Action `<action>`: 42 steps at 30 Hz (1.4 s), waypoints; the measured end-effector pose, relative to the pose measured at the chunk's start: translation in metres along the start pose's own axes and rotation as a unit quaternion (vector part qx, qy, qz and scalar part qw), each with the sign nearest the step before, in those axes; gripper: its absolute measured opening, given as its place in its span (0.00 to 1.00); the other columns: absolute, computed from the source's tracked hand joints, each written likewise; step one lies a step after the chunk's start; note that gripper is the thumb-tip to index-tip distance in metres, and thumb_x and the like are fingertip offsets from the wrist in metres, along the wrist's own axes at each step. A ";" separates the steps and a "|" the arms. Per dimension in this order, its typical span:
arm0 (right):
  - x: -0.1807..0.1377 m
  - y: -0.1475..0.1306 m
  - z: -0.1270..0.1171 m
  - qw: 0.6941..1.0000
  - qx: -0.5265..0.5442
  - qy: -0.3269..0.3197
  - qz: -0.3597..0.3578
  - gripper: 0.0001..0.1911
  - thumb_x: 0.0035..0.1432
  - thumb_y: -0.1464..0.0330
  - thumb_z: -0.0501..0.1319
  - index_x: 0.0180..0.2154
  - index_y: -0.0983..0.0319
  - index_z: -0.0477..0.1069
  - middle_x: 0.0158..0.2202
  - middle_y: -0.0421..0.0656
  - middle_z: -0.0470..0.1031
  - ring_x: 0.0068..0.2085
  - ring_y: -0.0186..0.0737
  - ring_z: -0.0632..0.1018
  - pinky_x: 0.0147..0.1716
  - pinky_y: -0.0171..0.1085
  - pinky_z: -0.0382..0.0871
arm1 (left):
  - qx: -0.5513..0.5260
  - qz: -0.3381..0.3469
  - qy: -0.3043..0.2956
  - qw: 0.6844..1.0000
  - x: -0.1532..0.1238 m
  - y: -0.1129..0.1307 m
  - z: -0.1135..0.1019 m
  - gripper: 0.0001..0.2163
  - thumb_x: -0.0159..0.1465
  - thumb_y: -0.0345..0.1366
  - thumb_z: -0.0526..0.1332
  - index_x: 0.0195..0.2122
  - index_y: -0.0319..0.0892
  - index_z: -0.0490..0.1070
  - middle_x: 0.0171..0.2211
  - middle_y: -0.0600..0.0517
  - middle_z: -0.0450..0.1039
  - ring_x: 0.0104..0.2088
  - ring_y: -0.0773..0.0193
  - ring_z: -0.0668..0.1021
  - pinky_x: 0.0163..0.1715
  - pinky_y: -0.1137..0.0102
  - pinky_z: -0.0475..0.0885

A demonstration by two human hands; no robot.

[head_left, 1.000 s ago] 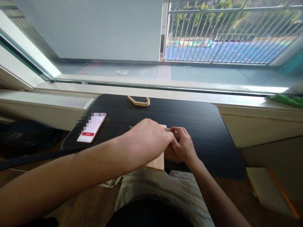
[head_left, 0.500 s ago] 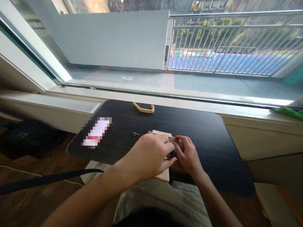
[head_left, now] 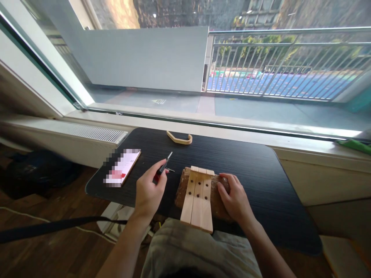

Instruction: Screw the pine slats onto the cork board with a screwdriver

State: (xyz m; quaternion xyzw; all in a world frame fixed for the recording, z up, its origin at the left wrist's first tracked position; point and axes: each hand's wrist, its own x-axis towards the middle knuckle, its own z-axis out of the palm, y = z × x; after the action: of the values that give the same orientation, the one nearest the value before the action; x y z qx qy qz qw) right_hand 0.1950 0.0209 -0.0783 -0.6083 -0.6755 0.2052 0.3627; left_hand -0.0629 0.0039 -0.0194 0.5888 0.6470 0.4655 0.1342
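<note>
My left hand (head_left: 150, 185) is raised over the table, left of the wooden pieces. Its fingers are closed on a small screwdriver (head_left: 162, 166) with a black handle and a pale metal tip pointing up and away; fingers partly hide it. A rough brown block (head_left: 180, 191) lies at the table's near edge. Across it lie pale wooden strips (head_left: 197, 208) with several dark round spots and a short crosspiece (head_left: 203, 171) at their far end. My right hand (head_left: 233, 195) grips the right end of the block. Small screws (head_left: 171, 170) lie just beyond my left fingertips.
A bent pale wooden hook (head_left: 179, 140) lies near the table's far edge. A phone (head_left: 127, 164) with a lit, blurred screen lies at the left. Behind the black table (head_left: 261, 173) are a sill and a large window. A dark strap crosses the lower left.
My left hand has lifted off the wooden strips and moved left with the screwdriver, uncovering the strips and block. My right hand stays at the block. The view has tipped slightly upward.
</note>
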 end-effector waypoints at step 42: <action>0.182 -0.067 0.057 0.889 -0.361 -0.203 -0.196 0.13 0.64 0.74 0.55 0.45 0.61 0.75 0.53 0.52 0.71 0.53 0.48 0.72 0.50 0.45 0.67 | 0.020 0.216 -0.065 0.974 -0.033 -0.069 0.019 0.09 0.67 0.32 0.57 0.45 0.41 0.75 0.39 0.48 0.80 0.38 0.63 0.82 0.41 0.71 0.79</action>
State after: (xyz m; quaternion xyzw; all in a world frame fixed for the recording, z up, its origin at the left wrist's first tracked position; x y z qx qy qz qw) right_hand 0.1081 0.1948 -0.0238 -0.4976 -0.8674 -0.0092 0.0060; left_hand -0.0839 -0.0076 -0.0943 0.7465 0.5033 0.4311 0.0601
